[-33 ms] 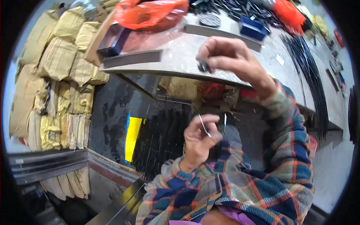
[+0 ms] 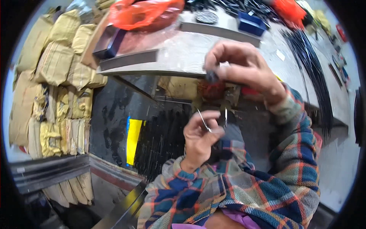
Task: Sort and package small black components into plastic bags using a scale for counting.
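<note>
Pinching: left hand (image 2: 200, 139) closed on thin metal wire (image 2: 204, 122), fingers narrow, thumb against forefinger, wire tip sticking up toward 11 o'clock.
Gripping: right hand (image 2: 244, 70) closed on small dark part (image 2: 211, 77), held at fingertips, fingers curled tight round it.
Change: none seen against the earlier picture; same pose for both hands, same gap between wire and part.
Meaning: judged mid-step, wire and part not yet brought together.
Wire vs part: small dark part at 12 o'clock of the wire tip, near but apart, no contact.
Second pin: short shiny pin (image 2: 225, 116) upright just at 3 o'clock of the left fingers; cannot tell if held or fixed to something below.
Table: grey table (image 2: 179, 53) at 12 o'clock of the hands, right hand raised in front of its near edge.
On table: orange plastic bag (image 2: 146, 13) at 11 o'clock, blue tray (image 2: 251, 23) at 1 o'clock, long black rod bundle (image 2: 310, 72) along 2 o'clock side.
Below: black rods stack (image 2: 160, 141) and yellow sheet (image 2: 133, 139) at 9 o'clock of the left hand.
Far left: yellow sacks (image 2: 57, 76) piled at 9 to 10 o'clock.
</note>
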`<state>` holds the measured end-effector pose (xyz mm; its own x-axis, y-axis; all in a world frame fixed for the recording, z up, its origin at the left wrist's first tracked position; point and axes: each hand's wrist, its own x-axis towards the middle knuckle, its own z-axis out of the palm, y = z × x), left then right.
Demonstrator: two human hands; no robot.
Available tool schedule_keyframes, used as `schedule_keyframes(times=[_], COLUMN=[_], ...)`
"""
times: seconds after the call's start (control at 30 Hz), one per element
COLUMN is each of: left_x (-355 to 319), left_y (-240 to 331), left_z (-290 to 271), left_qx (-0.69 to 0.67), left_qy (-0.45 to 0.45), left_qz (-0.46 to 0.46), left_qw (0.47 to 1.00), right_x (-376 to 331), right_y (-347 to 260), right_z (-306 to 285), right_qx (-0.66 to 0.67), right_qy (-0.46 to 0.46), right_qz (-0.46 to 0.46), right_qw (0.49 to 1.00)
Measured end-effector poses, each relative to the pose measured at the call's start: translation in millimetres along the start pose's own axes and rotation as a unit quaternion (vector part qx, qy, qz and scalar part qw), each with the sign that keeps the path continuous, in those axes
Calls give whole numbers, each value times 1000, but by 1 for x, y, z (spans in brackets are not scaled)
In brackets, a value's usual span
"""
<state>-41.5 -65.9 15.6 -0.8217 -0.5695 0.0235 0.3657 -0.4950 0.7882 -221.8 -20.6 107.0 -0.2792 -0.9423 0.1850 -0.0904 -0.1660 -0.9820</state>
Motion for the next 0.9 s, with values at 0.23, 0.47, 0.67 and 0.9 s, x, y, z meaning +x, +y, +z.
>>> schedule_keyframes(times=[0.23, 0.47, 0.67, 0.9], left_x=[15, 15, 20, 23], left_y=[-22, -41, -55, -58], left_z=[51, 66, 76, 82], left_qx=[-68, -10, 24, 24], left_qy=[-69, -90, -93, -78], left_qz=[-27, -38, -45, -62], left_qw=[995, 995, 994, 995], right_x=[-73, -101, -113, -117], right_y=[3, 22, 31, 18], right_z=[-21, -46, -62, -64], right_qx=[-171, -155, -97, -59], right_qy=[10, 26, 50, 70], right_qz=[-38, -47, -14, 3], right_qw=[984, 986, 994, 996])
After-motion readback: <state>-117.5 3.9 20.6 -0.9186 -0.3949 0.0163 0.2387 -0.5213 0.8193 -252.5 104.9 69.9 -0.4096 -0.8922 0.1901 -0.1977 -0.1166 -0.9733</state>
